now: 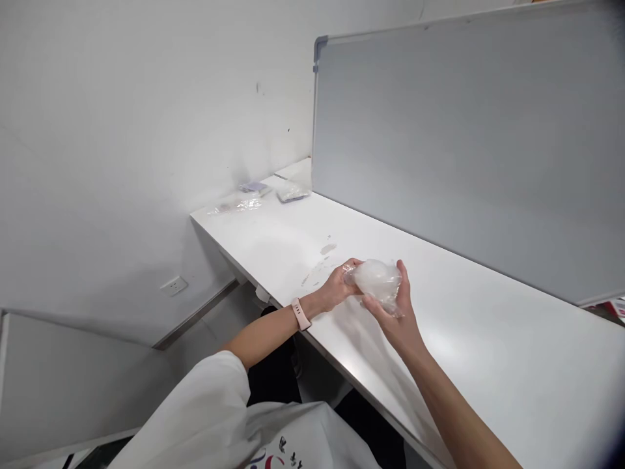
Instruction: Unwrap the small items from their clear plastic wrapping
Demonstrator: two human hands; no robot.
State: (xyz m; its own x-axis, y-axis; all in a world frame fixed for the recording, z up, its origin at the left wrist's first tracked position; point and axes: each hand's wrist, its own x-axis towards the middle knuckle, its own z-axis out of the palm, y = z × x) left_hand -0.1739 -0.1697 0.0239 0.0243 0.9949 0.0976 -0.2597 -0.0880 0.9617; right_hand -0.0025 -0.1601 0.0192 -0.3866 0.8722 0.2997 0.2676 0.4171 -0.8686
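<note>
Between my two hands, above the white table (469, 306), is a rounded whitish object in clear plastic wrap (377, 279); its exact kind does not show. My left hand (339, 284) grips the wrap at the object's left end. On the right side, my right hand (398, 312) curls round it, thumb at the near side and fingers along the far right edge. Crinkled film sticks out at both ends. A pink band circles my left wrist. The palm sides of both hands are hidden.
Clear plastic packets (293, 191) and crumpled film (239, 205) lie at the table's far left end by the wall. A grey whiteboard panel (463, 150) stands along the back edge. A wall socket (174, 286) is at the left. Pale smudges mark the tabletop.
</note>
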